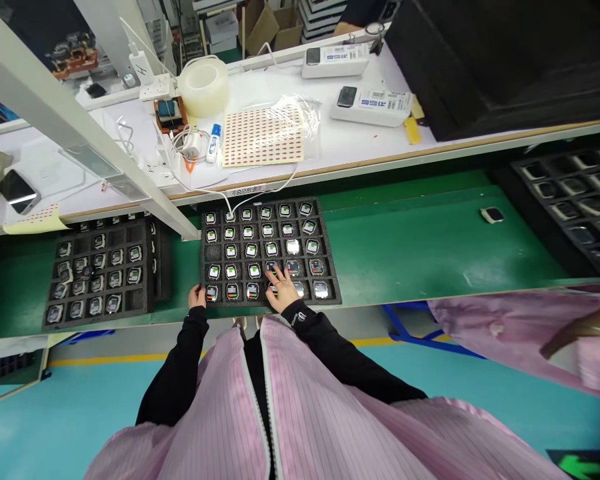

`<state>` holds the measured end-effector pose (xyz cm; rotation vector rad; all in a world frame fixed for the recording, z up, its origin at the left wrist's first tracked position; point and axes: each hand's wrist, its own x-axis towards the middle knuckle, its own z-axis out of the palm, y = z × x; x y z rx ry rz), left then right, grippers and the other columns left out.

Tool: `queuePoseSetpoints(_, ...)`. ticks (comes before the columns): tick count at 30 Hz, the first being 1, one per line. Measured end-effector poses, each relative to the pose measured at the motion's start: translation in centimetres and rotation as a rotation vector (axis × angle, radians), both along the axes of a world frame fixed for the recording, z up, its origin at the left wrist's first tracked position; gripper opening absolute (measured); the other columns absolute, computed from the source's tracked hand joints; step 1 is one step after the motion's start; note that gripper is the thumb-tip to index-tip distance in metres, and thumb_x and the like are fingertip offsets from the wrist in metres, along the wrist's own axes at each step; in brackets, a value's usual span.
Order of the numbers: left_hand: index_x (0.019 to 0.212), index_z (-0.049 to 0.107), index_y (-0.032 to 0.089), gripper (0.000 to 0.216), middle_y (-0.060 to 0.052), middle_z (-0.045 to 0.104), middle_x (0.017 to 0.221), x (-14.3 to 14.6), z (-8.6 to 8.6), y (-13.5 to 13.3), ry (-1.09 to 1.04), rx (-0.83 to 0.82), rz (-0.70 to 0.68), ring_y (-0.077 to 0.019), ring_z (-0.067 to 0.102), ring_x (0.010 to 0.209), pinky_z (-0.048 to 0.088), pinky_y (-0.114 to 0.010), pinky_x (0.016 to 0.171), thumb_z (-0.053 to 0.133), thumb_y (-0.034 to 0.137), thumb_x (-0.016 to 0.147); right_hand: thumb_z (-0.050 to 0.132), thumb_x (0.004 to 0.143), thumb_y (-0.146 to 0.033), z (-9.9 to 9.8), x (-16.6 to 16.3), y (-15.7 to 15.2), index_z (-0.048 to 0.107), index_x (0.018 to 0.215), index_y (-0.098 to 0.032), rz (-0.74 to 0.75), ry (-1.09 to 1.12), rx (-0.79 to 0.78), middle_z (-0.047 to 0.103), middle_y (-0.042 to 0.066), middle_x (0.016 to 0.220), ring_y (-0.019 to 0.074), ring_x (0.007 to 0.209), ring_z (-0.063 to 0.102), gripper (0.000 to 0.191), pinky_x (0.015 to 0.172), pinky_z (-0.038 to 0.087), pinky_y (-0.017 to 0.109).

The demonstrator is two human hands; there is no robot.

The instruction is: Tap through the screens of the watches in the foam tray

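Note:
A black foam tray (330, 267) lies on the green belt (405, 247) in front of me, its pockets filled with several small square watch bodies showing lit screens. My left hand (197, 296) grips the tray's near left corner, fingers curled on its edge. My right hand (281, 288) rests on the tray's front rows, fingers spread over the watch bodies near the middle; I cannot tell whether it holds one.
A second black tray (50, 313) of watch bodies sits to the left. One loose watch body (493, 215) lies on the belt at the right. Dark empty trays (575, 207) stand far right. The white shelf behind carries a tape roll (203, 87), a sticker sheet (263, 135) and two white devices. A person's pink sleeve (530, 327) is at right.

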<state>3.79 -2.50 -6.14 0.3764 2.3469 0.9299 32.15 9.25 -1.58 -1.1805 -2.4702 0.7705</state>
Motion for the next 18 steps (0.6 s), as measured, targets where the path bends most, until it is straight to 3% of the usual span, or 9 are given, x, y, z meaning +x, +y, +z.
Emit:
queuePoseSetpoints(9,0.113,0.059,0.014,0.031,-0.010,0.058,0.118,-0.2,0.3,2.2,0.012,0.120,-0.049,-0.0225,0.057,0.108,0.047,-0.046,0.098,0.061,0.034,0.090,0.046,0.079,-0.021,0.4,-3.7,-0.9,0.046,0.137,0.002,0.061,-0.028,-0.025,0.043,0.022,0.140,0.0275,0.142,0.023,0.063,0.119,0.017,0.050)
queuePoseSetpoints(18,0.108,0.060,0.014,0.025,-0.009,0.059,0.116,-1.0,-0.5,3.7,-0.063,0.140,0.032,-0.0217,0.058,0.107,0.050,-0.044,0.096,0.061,0.031,0.090,0.047,0.076,-0.018,0.0,-4.1,-0.7,0.045,0.137,0.002,0.036,-0.051,-0.053,0.045,0.023,0.139,0.0286,0.142,0.023,0.064,0.119,0.017,0.051)
